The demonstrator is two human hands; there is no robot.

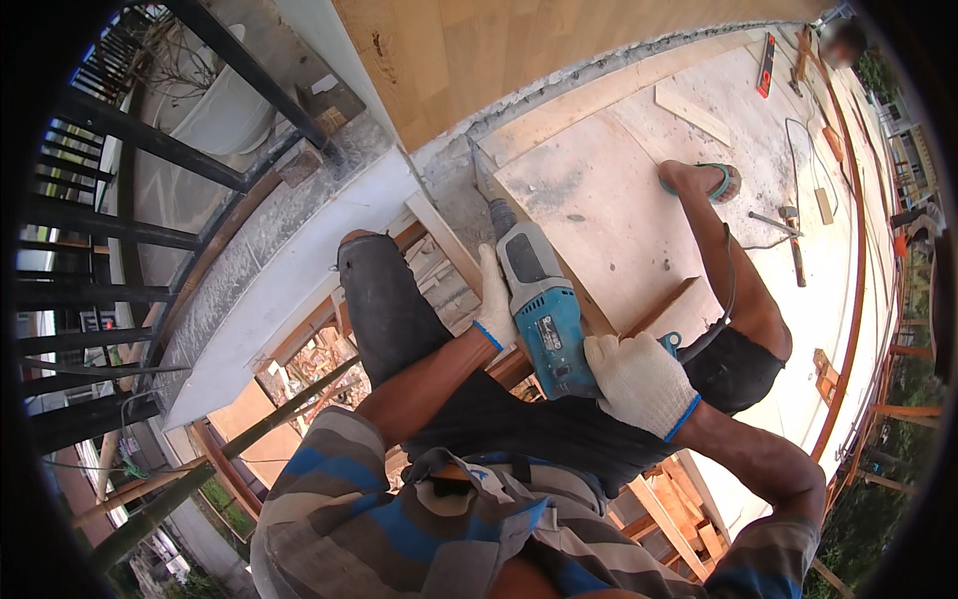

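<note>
A teal and grey rotary hammer drill (549,319) slants across the middle, pointing up and away from me. Its bit (474,160) reaches the concrete ledge (449,180) at the foot of the wooden panel; whether the tip is inside a hole, I cannot tell. My left hand (495,299), in a white knit glove with a blue cuff, is closed along the left side of the drill's body. Gloved the same way, my right hand (641,381) wraps round the rear handle. The fingers on the trigger side are partly hidden.
Plywood sheets (599,210) cover the floor at right, where a hammer (795,255), a red level (765,65) and a loose board (692,115) lie. Below my legs the framing is open, with a bamboo pole (299,399) across it. Black railings (150,230) stand left.
</note>
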